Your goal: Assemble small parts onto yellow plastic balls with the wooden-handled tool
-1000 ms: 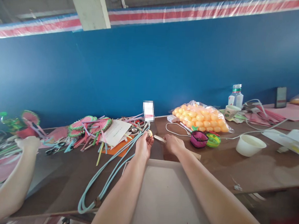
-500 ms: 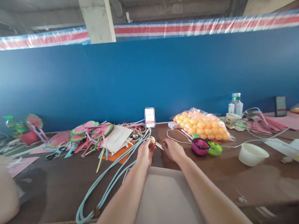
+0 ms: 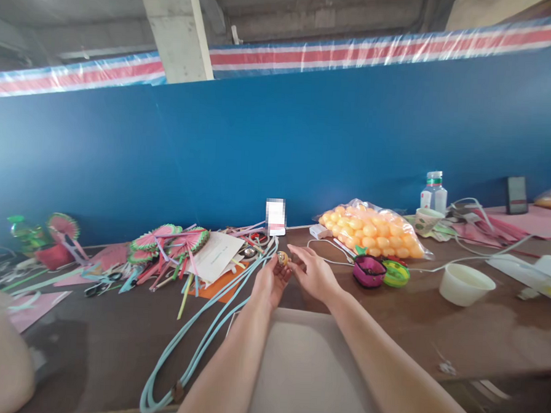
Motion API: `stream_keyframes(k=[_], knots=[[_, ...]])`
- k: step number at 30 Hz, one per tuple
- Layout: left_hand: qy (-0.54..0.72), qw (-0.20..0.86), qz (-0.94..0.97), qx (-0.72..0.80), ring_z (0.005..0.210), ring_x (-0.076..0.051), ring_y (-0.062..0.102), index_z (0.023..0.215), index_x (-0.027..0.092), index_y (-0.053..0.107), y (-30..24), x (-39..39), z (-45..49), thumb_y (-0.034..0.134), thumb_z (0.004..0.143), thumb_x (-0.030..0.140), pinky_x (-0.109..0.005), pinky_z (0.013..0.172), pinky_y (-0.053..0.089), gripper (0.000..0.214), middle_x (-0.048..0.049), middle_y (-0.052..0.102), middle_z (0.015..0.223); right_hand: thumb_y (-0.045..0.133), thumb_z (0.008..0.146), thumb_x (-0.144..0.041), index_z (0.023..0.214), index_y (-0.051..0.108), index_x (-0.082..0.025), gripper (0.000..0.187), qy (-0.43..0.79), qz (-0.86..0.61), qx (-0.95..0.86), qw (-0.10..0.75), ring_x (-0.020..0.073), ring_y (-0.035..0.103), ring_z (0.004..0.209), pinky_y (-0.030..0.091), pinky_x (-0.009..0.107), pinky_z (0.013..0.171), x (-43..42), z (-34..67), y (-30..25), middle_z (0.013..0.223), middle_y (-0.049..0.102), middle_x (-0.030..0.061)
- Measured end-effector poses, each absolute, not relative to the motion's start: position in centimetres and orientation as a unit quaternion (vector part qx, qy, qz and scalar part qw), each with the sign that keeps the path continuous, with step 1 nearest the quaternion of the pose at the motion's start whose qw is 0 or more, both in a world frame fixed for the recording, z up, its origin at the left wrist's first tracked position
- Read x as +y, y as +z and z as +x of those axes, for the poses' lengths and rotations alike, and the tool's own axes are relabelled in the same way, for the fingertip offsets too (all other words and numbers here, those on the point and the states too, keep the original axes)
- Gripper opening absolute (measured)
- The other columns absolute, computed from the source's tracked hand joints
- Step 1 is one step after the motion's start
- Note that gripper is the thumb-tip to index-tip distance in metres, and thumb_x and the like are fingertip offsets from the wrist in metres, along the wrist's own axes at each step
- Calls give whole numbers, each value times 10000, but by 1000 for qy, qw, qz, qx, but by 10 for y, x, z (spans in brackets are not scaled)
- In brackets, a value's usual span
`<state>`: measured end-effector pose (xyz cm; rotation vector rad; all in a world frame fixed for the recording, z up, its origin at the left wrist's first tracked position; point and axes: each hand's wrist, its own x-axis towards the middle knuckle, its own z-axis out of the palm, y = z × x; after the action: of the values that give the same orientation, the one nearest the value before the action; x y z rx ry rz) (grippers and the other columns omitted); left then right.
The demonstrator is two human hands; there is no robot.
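Right hand (image 3: pixel 317 278) has tipped up and closed in, so its fingertips now reach the little gold ball (image 3: pixel 282 258); half a second ago they sat a bit off to the side. The pale stick that poked out of it then doesn't show anymore. Could be tucked behind the fingers, can't tell.

Left hand (image 3: pixel 270 281) has hardly budged and has the ball pinched between thumb and fingers. My guess is it's held out at the tips like that so the other hand can get at it. Can't tell whether the right one is gripping or only touching; its thumb and forefinger look parted at the ball's side.

Everything else matches the earlier shot. The bag (image 3: pixel 369 228) of orange balls is past the hands to the right, with the purple pot (image 3: pixel 369 272) and green pot (image 3: pixel 396 273) nearer, probably parked there for easy reach. Paper fans (image 3: pixel 156 242) are piled left of the hands, blue cords (image 3: pixel 153 405) loop across the tabletop (image 3: pixel 403 324) on that side too, likely just shoved out of the way.
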<state>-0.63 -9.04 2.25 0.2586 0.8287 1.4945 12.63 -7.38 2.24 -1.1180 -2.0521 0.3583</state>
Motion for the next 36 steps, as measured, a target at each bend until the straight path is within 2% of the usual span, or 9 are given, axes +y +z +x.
stream_keyframes(k=[3,9,15,28,36], knots=[[665,651,113,348,625,-113,611,822,96,635,24,-91,-6,512,924,258,-203,567,499,227,-116,664,801,516,916,-348,1382,478,-246,479,141,-416,-825,357,168,637,983,514,289,833,-77,125,23,1331,558,93],[666,654,107,342,584,-106,586,880,107,643,28,-93,-6,492,932,255,-193,509,462,218,-64,626,735,498,920,-422,1426,432,-242,541,129,-396,-842,342,189,614,1056,507,320,885,-78,124,22,1387,503,117],[674,655,94,329,579,-101,586,810,110,616,28,-92,-5,504,928,238,-177,491,447,206,-47,604,705,503,918,-405,1436,423,-266,542,104,-367,-861,336,226,504,1265,481,355,967,-75,125,17,1438,458,105],[675,642,116,345,555,-92,573,849,95,636,24,-92,-7,521,920,225,-180,472,432,187,-37,600,679,489,925,-353,1420,448,-276,503,105,-363,-867,326,229,527,1241,492,379,960,-71,124,14,1408,497,96],[653,642,149,373,516,-88,549,812,108,623,21,-91,-8,572,889,315,-186,482,434,227,-30,586,640,510,922,-378,1424,437,-295,514,132,-369,-858,333,201,629,1036,511,336,879,-71,123,11,1297,580,77]])
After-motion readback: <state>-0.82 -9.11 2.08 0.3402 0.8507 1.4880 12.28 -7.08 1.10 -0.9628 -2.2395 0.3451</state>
